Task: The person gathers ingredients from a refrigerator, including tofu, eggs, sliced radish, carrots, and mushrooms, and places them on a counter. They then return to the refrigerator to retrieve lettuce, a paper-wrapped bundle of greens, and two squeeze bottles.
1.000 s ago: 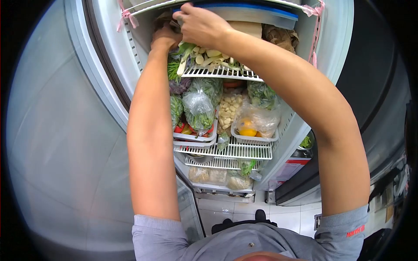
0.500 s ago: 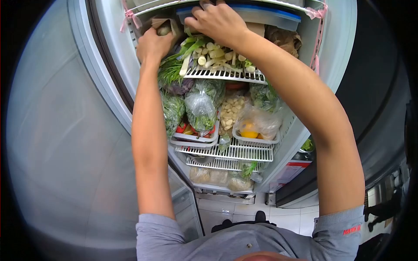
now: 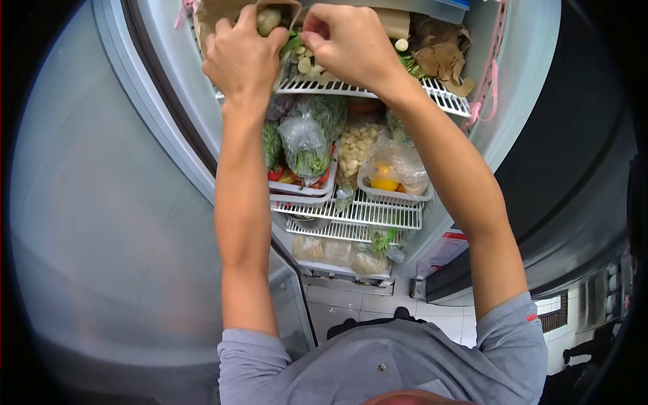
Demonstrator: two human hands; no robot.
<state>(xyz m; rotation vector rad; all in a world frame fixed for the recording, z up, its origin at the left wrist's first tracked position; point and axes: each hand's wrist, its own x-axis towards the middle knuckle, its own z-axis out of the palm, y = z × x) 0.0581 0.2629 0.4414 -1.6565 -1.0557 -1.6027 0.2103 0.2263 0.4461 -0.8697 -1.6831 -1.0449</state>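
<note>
My left hand (image 3: 243, 57) is at the upper left of the open fridge, fingers curled over the front of a brown paper bag (image 3: 210, 15). Inside the bag's mouth a round, greenish-brown item (image 3: 268, 20) shows beside the fingers. Just right of the bag, my right hand (image 3: 354, 44) has its fingers bent into a pinch; what they hold, if anything, I cannot tell. Below and between the hands, the cut white ends of spring onions (image 3: 305, 65) lie on the white wire shelf (image 3: 442, 98), partly covered by the right hand.
A blue-lidded container (image 3: 439, 9) and a crumpled brown paper (image 3: 442, 50) occupy the upper right. Lower down are bagged greens (image 3: 307, 145), a bag of peeled garlic (image 3: 356, 145) and a tray (image 3: 398, 196) with a yellow item. The fridge door (image 3: 121, 202) stands open at left.
The paper bag has come forward with my left hand on it. My right hand has moved from the blue-lidded container down beside the bag. The view has shifted slightly.
</note>
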